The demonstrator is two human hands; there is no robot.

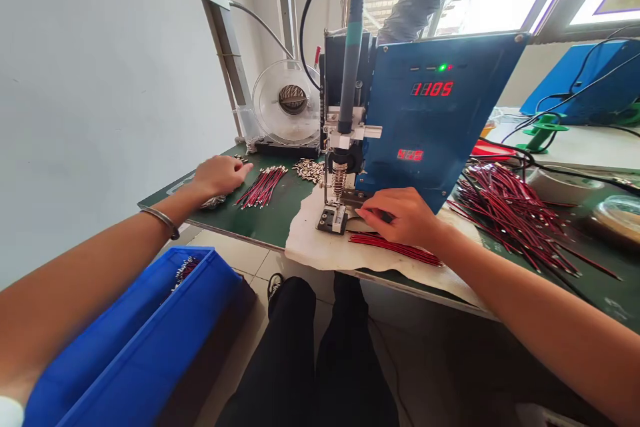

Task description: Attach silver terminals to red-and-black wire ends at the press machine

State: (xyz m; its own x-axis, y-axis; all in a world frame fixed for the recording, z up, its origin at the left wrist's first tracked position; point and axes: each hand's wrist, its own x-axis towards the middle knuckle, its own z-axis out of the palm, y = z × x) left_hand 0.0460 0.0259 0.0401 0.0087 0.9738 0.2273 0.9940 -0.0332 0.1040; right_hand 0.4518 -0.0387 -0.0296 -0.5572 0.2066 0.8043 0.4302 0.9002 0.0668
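My left hand (223, 175) hovers at the left of the green bench, fingers curled together, near small metal connectors (241, 159) and a bundle of red-and-black wires (264, 187). What its fingertips hold, if anything, is hidden. My right hand (403, 215) is closed in a pinch just right of the small metal fixture (332, 219) under the soldering head (340, 177). A dark bit shows between its fingers, too small to name. Below that hand, a row of red-and-black wires (393, 248) lies on a pale sheet (307, 230).
A blue machine box (425, 120) with red digits stands behind my right hand. Loose wires (515, 213) pile up at right. Metal connectors (309, 170) lie left of the soldering head, before a clear round guard (267, 103). A blue bin (145, 340) stands below left.
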